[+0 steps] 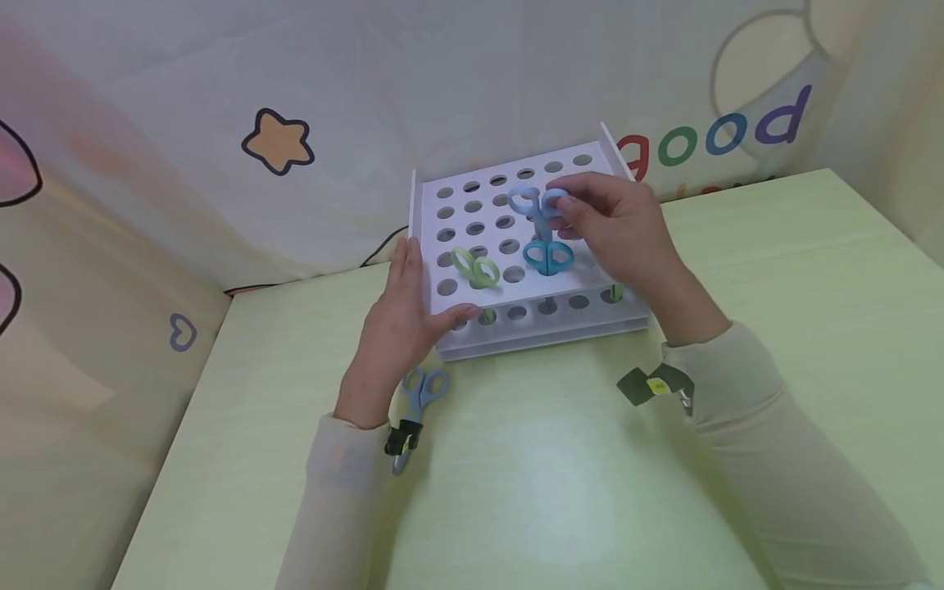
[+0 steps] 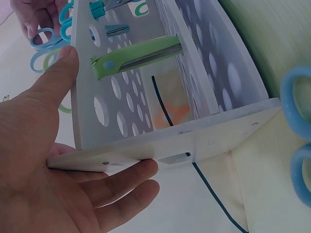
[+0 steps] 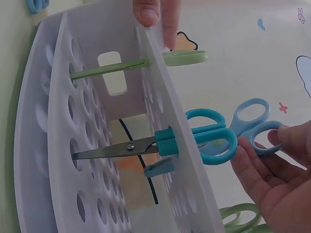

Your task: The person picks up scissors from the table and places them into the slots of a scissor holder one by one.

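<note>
A white rack (image 1: 527,288) with rows of round holes stands on the table. My left hand (image 1: 398,328) holds its left front corner, thumb on the top panel's edge and fingers along the side wall. My right hand (image 1: 619,221) pinches one handle ring of light blue scissors (image 1: 542,223); their tip (image 3: 159,168) shows below the top panel, blades down in a hole. Just in front, teal scissors (image 1: 547,258) stand upright in another hole. Green scissors (image 1: 465,264) sit in the front row at left. More green scissors (image 3: 243,221) are at right, partly hidden by my right hand in the head view.
Blue-grey scissors (image 1: 419,393) lie on the pale green table (image 1: 546,459), close to my left wrist and in front of the rack. Behind the rack hangs a printed cloth (image 1: 354,98) with a star and coloured letters. A dark cord (image 2: 209,182) runs behind the rack.
</note>
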Demonstrator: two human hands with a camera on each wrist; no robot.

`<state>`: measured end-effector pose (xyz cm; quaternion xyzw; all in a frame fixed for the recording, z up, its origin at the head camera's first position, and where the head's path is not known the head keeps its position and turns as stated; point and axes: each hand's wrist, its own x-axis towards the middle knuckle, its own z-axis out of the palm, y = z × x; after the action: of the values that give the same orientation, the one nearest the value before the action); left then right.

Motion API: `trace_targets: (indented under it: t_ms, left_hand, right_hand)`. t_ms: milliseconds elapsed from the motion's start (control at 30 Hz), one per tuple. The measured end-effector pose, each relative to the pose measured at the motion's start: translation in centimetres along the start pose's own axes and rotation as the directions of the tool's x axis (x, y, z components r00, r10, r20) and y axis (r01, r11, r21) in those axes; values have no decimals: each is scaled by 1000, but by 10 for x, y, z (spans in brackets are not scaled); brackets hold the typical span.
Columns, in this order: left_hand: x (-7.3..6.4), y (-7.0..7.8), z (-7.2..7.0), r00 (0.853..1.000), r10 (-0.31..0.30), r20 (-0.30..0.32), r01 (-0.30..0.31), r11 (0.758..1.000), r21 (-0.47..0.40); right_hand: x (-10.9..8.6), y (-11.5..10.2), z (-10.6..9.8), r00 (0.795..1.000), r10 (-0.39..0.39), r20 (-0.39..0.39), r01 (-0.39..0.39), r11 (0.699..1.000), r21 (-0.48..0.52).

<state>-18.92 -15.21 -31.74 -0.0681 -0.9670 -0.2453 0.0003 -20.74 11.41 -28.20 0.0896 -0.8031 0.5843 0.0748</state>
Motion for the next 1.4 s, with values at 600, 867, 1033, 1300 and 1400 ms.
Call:
trace_targets:
  t_ms: [600, 867, 1033, 1300, 1400]
  left_hand:
    - [1, 0, 1, 1000, 1, -1, -1, 1000, 5]
    - [1, 0, 1, 1000, -9, 2, 9, 1000, 9]
    - [0, 0, 0, 1000, -7, 1, 7, 1000, 5]
    - [0, 0, 0, 1000, -3, -1, 3, 1000, 12]
    - [0, 1, 0, 1000, -6, 4, 6, 1000, 13]
  right_hand:
    - [1, 9, 6, 999, 25, 23, -20, 986, -166]
    - [2, 10, 7, 999, 45, -7, -45, 989, -138]
    - [2, 9, 6, 999, 48, -5, -49, 990, -136]
    - [2, 10, 5, 996, 46, 81, -31, 983, -181]
    - [2, 10, 4, 991, 33, 129, -8, 982, -188]
